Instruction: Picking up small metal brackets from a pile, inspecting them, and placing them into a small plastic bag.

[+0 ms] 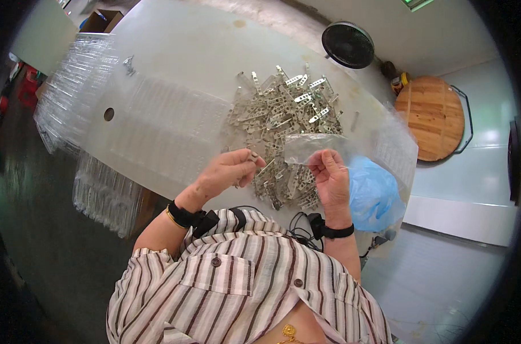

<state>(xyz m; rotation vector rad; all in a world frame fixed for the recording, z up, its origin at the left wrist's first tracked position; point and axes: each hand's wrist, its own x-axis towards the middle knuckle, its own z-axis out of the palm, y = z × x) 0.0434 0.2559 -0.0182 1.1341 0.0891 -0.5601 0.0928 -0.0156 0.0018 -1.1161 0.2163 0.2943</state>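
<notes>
My left hand (229, 171) is closed in a pinch, left of a heap of perforated metal strips (283, 109). A small metal piece (253, 155) shows at its fingertips; the fingers hide the rest of it. Over the near right part of the heap, my right hand (333, 180) pinches a clear plastic bag (309, 148) between thumb and fingers. The bag stretches leftward above the metal strips and looks flat. A crumpled blue plastic bag (375, 192) lies just right of my right hand.
Clear ridged plastic trays (77, 86) are stacked at the table's left end, with more trays (105, 192) lower down. A few small metal parts (128, 65) lie apart. Beyond the table (180, 40) stand a black fan (347, 45) and a round wooden board (431, 117).
</notes>
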